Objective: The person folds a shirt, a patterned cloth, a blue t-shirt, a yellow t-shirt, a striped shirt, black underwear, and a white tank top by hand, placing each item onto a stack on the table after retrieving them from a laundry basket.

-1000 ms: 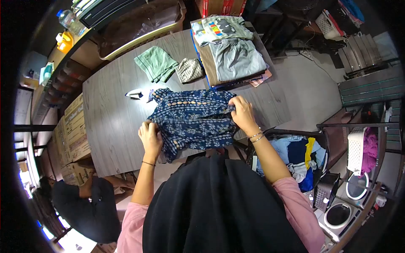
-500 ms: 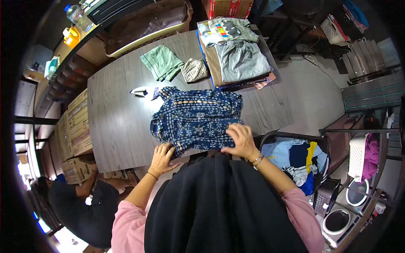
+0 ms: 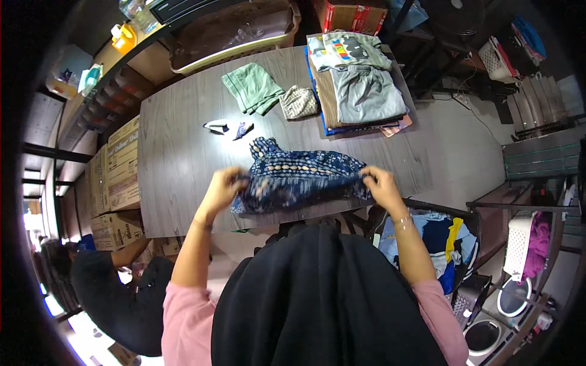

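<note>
A dark blue patterned garment (image 3: 305, 180) lies on the grey wooden table (image 3: 177, 158), its near part lifted and blurred by motion. My left hand (image 3: 224, 188) pinches its left side, fingers closed on the cloth. At the right end, my right hand (image 3: 379, 184) grips the fabric between thumb and fingers. Beyond the garment lie a green folded cloth (image 3: 251, 88), a small checked cloth (image 3: 299, 102) and a white and blue piece (image 3: 229, 128). A stack of folded clothes with grey shorts (image 3: 368, 96) on top stands at the back right.
A basket of clothes (image 3: 427, 238) sits below the table's right edge. At the back is a beige-rimmed brown tub (image 3: 238, 58). Cardboard boxes (image 3: 124, 165) line the left side, where another person in black (image 3: 122, 293) is seated. A red-taped carton (image 3: 351, 17) stands behind the stack.
Both hands have taken hold of the garment and risen away from me. Its near edge is now lifted and folded over toward the far side. The view has shifted slightly.
</note>
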Demonstrator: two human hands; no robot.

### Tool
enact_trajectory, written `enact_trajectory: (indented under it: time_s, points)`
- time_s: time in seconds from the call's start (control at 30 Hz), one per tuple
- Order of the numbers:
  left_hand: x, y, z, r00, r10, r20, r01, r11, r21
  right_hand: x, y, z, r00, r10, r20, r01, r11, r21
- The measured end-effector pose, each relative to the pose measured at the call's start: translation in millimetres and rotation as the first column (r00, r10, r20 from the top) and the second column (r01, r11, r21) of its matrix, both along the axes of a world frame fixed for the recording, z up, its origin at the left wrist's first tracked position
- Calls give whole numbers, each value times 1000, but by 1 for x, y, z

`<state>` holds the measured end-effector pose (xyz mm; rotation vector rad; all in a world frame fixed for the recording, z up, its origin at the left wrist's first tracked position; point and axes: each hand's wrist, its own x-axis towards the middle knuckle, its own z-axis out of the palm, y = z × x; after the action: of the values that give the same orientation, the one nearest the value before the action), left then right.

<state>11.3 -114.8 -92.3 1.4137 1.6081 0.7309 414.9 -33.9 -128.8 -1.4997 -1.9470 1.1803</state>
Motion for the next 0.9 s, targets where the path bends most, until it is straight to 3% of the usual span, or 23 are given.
enact_trajectory:
  time_s: [0.07,0.13,0.23,0.33,0.37,0.4,0.47,0.5,0.53,0.63,0.73,0.8,0.9]
  points:
    - [-4,46,-30,973,67,-222,-48,995,88,-3,29,-39,999,-34,1,33,982,187]
    - [-4,82,-74,934,129,-332,-140,990,-10,-5,46,-75,995,-53,82,16,921,390]
    - [9,93,-98,878,199,-434,-149,978,147,-26,39,-57,925,-205,320,52,903,428]
    - [14,98,-104,830,65,-554,-135,987,-86,-25,40,-64,906,-22,423,-153,915,374]
    - [10,100,-104,879,63,-473,-138,982,-125,-21,46,-65,909,78,409,-164,970,180]
    - [6,102,-95,920,66,-387,-139,977,-163,-15,50,-60,971,70,230,-103,985,138]
    - [-15,98,-85,968,230,102,-232,973,4,-2,53,-34,989,14,-147,-11,1000,21]
    - [-24,96,-63,972,199,124,-210,974,80,3,54,-9,988,-33,-153,41,998,50]
    - [-28,92,-34,975,167,144,-188,970,154,9,55,7,958,-62,-280,84,994,68]
    - [-15,78,16,924,98,369,-201,946,253,14,52,48,975,-65,-211,113,967,229]
    - [-12,63,-2,997,69,34,-77,898,432,10,46,45,981,-106,-161,161,910,383]
    - [2,46,-20,992,95,-81,-51,901,432,14,40,13,982,-133,-135,179,884,432]
    - [23,17,-43,967,-106,-232,161,960,229,26,23,-28,992,-74,102,31,930,367]
